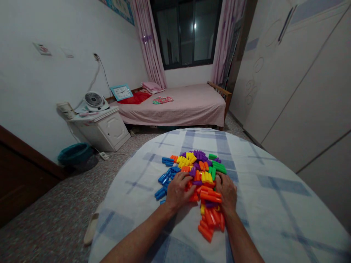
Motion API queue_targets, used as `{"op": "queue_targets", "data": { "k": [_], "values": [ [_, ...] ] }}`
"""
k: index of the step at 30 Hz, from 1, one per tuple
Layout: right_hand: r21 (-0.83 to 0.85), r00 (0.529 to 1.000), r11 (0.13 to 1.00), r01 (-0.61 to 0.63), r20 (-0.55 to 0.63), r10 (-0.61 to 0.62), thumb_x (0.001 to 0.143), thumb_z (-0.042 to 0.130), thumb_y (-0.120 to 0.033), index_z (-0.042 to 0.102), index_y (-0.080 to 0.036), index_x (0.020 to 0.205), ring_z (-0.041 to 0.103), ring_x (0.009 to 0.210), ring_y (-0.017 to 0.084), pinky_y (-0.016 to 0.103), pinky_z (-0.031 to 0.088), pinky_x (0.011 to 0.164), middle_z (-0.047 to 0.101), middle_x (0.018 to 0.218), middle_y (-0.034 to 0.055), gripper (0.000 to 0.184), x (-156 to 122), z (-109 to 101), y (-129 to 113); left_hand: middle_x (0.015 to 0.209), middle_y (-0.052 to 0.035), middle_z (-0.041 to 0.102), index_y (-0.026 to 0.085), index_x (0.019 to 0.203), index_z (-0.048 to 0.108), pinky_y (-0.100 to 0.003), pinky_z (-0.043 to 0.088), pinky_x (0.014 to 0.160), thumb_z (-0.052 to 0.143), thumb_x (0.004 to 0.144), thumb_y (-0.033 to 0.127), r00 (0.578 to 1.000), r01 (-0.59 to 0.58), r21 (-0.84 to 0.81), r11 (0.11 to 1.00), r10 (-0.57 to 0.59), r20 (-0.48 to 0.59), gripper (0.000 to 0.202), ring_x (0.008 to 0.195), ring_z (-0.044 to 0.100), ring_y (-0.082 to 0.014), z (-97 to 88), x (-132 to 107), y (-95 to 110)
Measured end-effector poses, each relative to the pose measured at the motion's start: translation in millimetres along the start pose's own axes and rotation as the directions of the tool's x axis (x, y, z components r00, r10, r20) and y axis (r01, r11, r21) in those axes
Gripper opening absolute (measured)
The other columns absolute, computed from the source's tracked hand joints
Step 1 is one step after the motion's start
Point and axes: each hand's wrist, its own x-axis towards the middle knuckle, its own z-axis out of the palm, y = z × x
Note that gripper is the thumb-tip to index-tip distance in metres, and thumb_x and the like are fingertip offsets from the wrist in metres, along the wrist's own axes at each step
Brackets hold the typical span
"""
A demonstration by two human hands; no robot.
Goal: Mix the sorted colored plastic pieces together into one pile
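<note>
A heap of glossy, tube-shaped plastic toy pieces lies on the round table. My left hand (178, 190) is at the heap's left side, thumb and index finger closed around an orange piece (189, 185). Opposite it, my right hand (227, 190) rests at the right edge with loosely bent fingers apart, touching the heap and holding nothing I can see. Between the hands are yellow pieces (207, 177) and orange pieces (210, 196). Blue pieces (165, 177) lie left, purple pieces (200, 155) at the back, green pieces (219, 167) at the right. More orange pieces (212, 217) spread toward me.
A checked white-and-blue cloth (274, 208) covers the table. Beyond stand a pink-covered bed (189, 100) and a white cabinet (112, 131) bearing a fan (94, 100). A teal bin (75, 153) is on the floor at left; a tall wardrobe (296, 84) lines the right.
</note>
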Motion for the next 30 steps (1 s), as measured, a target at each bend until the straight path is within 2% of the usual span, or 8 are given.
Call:
{"op": "queue_targets", "data": {
  "k": [4, 9, 12, 14, 19, 25, 28, 30],
  "values": [
    [0.02, 1.0, 1.0, -0.001, 0.002, 0.001, 0.089, 0.03, -0.037, 0.06, -0.02, 0.1, 0.055, 0.09, 0.019, 0.033, 0.035, 0.081, 0.064, 0.1, 0.0049, 0.036, 1, 2, 3, 0.12, -0.0078, 0.059, 0.022, 0.105, 0.064, -0.038, 0.046, 0.096, 0.05, 0.086, 0.035, 0.996, 0.061, 0.043, 0.997, -0.057, -0.074, 0.026, 0.111, 0.054, -0.021, -14.9, 23, -18],
    [0.023, 1.0, 1.0, -0.005, 0.002, 0.005, 0.088, 0.029, -0.038, 0.061, -0.02, 0.1, 0.054, 0.09, 0.019, 0.033, 0.035, 0.082, 0.064, 0.1, 0.0053, 0.038, 0, 2, 2, 0.135, -0.0135, 0.048, 0.018, 0.116, 0.059, -0.049, 0.033, 0.105, 0.045, 0.088, 0.037, 0.948, 0.282, 0.12, 0.952, -0.258, -0.187, 0.037, 0.128, 0.04, -0.0289, -28.2, 40, -79],
    [0.02, 1.0, 1.0, -0.019, 0.017, 0.018, 0.088, 0.029, -0.039, 0.06, -0.02, 0.101, 0.054, 0.09, 0.019, 0.034, 0.034, 0.082, 0.064, 0.1, 0.0062, 0.039, 0, 1, 1, 0.134, -0.0138, 0.05, 0.017, 0.118, 0.058, -0.056, 0.024, 0.107, 0.048, 0.086, 0.04, 0.92, 0.389, 0.034, 0.92, -0.387, -0.053, 0.04, 0.133, 0.032, -0.0324, -20.3, 40, -114],
    [0.025, 1.0, 0.999, -0.022, 0.02, 0.022, 0.088, 0.028, -0.039, 0.06, -0.02, 0.101, 0.054, 0.09, 0.02, 0.034, 0.034, 0.083, 0.064, 0.1, 0.0065, 0.039, 0, 1, 1, 0.134, -0.0131, 0.05, 0.017, 0.122, 0.054, -0.053, 0.023, 0.109, 0.042, 0.088, 0.041, 0.911, 0.412, -0.096, 0.906, -0.409, 0.052, 0.043, 0.132, 0.035, -0.0291, -11.2, 39, -122],
    [0.035, 0.999, 0.999, -0.031, 0.023, 0.03, 0.088, 0.029, -0.038, 0.06, -0.02, 0.101, 0.054, 0.091, 0.02, 0.035, 0.034, 0.083, 0.063, 0.1, 0.0068, 0.038, 0, -2, -2, 0.136, -0.0109, 0.048, 0.017, 0.12, 0.057, -0.04, 0.025, 0.112, 0.04, 0.088, 0.045, 0.926, 0.378, -0.354, 0.856, -0.352, 0.136, 0.045, 0.132, 0.036, -0.021, 1.3, 42, -89],
    [0.053, 0.999, 0.998, -0.033, 0.03, 0.031, 0.089, 0.028, -0.038, 0.06, -0.02, 0.102, 0.053, 0.093, 0.02, 0.035, 0.034, 0.084, 0.063, 0.102, 0.0065, 0.039, -1, -5, -4, 0.123, -0.0064, 0.059, 0.02, 0.114, 0.062, -0.033, 0.036, 0.105, 0.04, 0.09, 0.042, 0.957, 0.29, -0.542, 0.789, -0.238, 0.165, 0.039, 0.117, 0.052, -0.0181, -24.1, 28, -33],
    [0.052, 0.999, 0.998, -0.026, 0.022, 0.025, 0.088, 0.028, -0.039, 0.06, -0.018, 0.101, 0.053, 0.092, 0.021, 0.035, 0.035, 0.084, 0.063, 0.101, 0.0075, 0.041, -1, -4, -3, 0.118, -0.0061, 0.063, 0.018, 0.111, 0.063, -0.032, 0.038, 0.102, 0.04, 0.09, 0.041, 0.945, 0.306, -0.563, 0.767, -0.319, 0.079, 0.039, 0.113, 0.054, -0.0178, -31.7, 17, -34],
    [0.05, 0.999, 0.998, -0.027, 0.026, 0.025, 0.088, 0.028, -0.04, 0.06, -0.018, 0.101, 0.053, 0.092, 0.022, 0.036, 0.035, 0.084, 0.063, 0.103, 0.0078, 0.041, 0, -4, -3, 0.117, -0.0068, 0.063, 0.016, 0.109, 0.063, -0.033, 0.036, 0.103, 0.039, 0.09, 0.042, 0.903, 0.341, -0.55, 0.762, -0.429, -0.035, 0.04, 0.114, 0.053, -0.0177, -30.4, 11, -44]
  ]
}}
